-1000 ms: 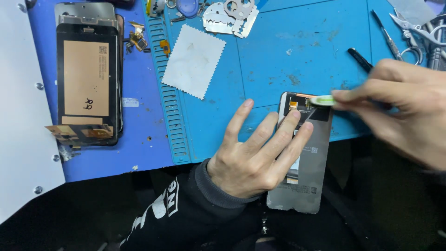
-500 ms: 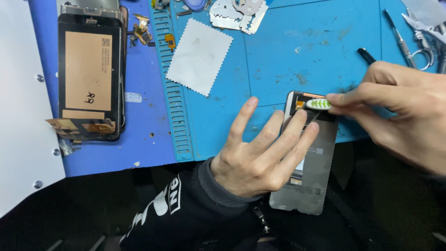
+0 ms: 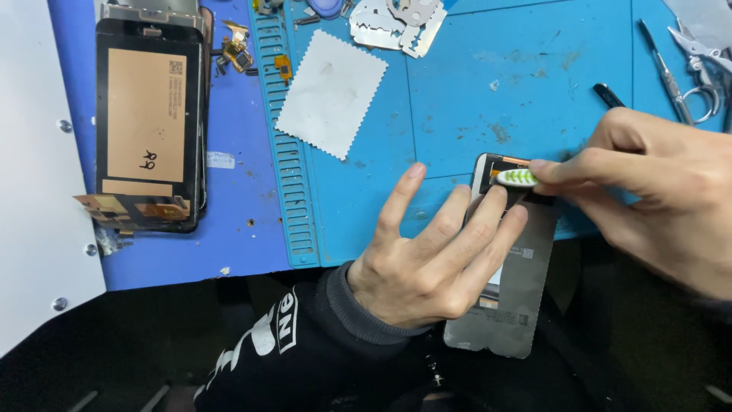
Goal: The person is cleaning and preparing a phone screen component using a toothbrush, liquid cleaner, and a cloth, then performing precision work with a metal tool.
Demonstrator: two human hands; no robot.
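My left hand (image 3: 435, 255) lies flat with fingers spread on a dark phone panel (image 3: 507, 301) that hangs over the front edge of the blue work mat (image 3: 473, 84). My right hand (image 3: 656, 194) pinches a small white tool with a green ribbed tip (image 3: 517, 178) and presses that tip against the panel's top end. The middle of the panel is hidden under my left fingers.
A second phone screen with a tan backing (image 3: 149, 122) lies at the left on the darker blue mat. A white cloth square (image 3: 332, 91), metal pry pieces (image 3: 396, 19), tweezers (image 3: 666, 72), scissors (image 3: 701, 53) and small loose parts (image 3: 240, 49) sit toward the back. White table surface (image 3: 34, 191) lies left.
My view has drifted slightly, so everything sits a little lower and to the right. Both hands keep their hold on the panel and the tool.
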